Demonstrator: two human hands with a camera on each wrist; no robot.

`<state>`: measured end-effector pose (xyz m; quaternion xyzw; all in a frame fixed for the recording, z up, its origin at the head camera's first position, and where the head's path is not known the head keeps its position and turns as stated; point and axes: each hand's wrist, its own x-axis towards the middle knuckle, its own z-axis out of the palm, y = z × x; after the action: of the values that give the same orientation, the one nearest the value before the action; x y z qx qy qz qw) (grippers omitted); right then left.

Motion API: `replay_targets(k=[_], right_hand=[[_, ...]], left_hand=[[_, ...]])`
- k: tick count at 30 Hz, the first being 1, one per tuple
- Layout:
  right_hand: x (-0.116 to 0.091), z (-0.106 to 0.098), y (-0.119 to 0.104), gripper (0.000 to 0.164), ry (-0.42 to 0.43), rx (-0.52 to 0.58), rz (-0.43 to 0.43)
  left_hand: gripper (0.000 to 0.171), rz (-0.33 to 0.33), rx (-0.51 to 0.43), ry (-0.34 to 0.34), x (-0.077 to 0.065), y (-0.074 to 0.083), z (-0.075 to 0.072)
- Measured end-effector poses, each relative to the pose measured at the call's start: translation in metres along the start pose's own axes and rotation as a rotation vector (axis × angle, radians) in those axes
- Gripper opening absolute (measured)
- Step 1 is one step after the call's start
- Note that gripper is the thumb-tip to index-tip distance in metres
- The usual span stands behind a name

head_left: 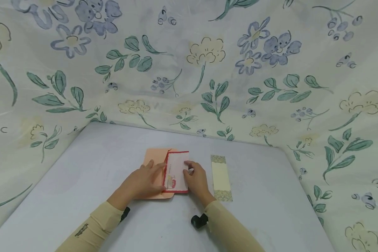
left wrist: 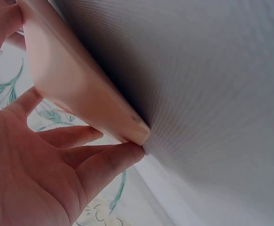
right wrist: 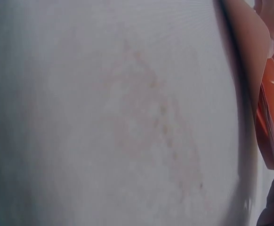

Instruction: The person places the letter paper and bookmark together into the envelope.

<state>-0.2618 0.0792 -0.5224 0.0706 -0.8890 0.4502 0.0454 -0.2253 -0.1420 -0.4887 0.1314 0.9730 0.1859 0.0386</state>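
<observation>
A peach envelope lies on the table. My left hand holds it from the left, thumb near the lower edge and fingers spread toward the top; in the left wrist view, bent fingertips touch the edge of the envelope. A white card with a red border and a small printed picture overlaps the envelope's right side. My right hand pinches the card's right edge. How far the card reaches into the envelope is hidden. The right wrist view catches the envelope and right fingertips at its edge.
A cream strip of paper with glittery gold ends lies to the right of my right hand. Under everything is a white table. Floral cloth hangs behind and at both sides.
</observation>
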Motion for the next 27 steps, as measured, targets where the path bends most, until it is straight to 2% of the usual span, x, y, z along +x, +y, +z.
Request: replay_targets(k=[13,27], right_hand=[[-0.0020,0.0079,-0.0052,0.031,-0.022,-0.036,-0.029],[-0.0034,0.0058,-0.0057,0.032,-0.024,-0.009,-0.025]], left_hand=[[0.086,-0.017,-0.002,-0.011,0.0017,-0.0012,0.0020],[0.085,-0.024,-0.010,-0.008,0.0018,-0.0012,0.0015]])
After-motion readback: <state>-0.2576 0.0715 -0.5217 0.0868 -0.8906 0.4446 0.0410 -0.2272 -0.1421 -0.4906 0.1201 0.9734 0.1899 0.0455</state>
